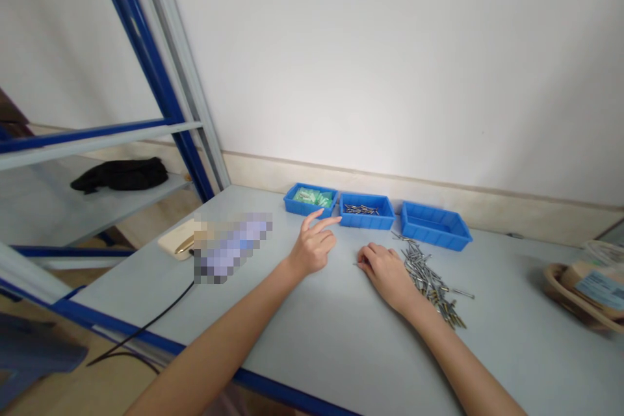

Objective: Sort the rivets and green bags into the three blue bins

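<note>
Head view: left hand (312, 248) and right hand (387, 276) apart over the surface (322, 351); left open, forefinger (327, 223) extended toward the middle bin (366, 218) at 1 o'clock; right curled, grip unclear. Loose screws (429, 279) at the right hand's 3 o'clock, nearer that hand, heap running 11 to 5 o'clock, shanks pointing various ways

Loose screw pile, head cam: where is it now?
In the head view, the loose metal screws lie on the grey workbench, just right of the right hand and below the rightmost blue bin.
</note>
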`<state>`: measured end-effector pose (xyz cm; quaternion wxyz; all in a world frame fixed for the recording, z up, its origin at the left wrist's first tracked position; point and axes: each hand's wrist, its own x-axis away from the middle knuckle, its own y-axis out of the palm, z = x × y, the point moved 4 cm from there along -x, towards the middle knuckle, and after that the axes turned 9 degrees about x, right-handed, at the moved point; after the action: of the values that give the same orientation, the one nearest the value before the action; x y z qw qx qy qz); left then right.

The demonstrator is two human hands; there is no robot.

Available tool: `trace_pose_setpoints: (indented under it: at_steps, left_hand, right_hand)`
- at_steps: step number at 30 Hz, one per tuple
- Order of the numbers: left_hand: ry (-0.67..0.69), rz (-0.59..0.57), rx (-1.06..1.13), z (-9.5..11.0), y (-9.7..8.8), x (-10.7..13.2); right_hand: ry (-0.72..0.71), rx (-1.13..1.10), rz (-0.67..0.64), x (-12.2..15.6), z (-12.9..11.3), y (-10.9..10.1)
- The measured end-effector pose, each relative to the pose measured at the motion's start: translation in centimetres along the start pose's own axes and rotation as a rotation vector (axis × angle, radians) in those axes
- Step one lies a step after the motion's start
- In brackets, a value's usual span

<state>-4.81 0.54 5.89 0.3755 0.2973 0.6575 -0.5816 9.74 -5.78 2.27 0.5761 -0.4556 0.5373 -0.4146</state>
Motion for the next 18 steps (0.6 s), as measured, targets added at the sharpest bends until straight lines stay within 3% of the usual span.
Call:
trace_pose_setpoints:
  at_steps: [8, 18]
  left_hand:
    - [-0.077, -0.018, 0.026, -0.12, -0.21, -0.26]
    - [-0.005, 0.019, 0.063, 0.33, -0.33, -0.63]
  right_hand:
    - [-0.022, 0.021, 0.013, 0.05, 0.15, 0.25]
    - [0.010, 0.026, 0.033, -0.02, 0.06, -0.64]
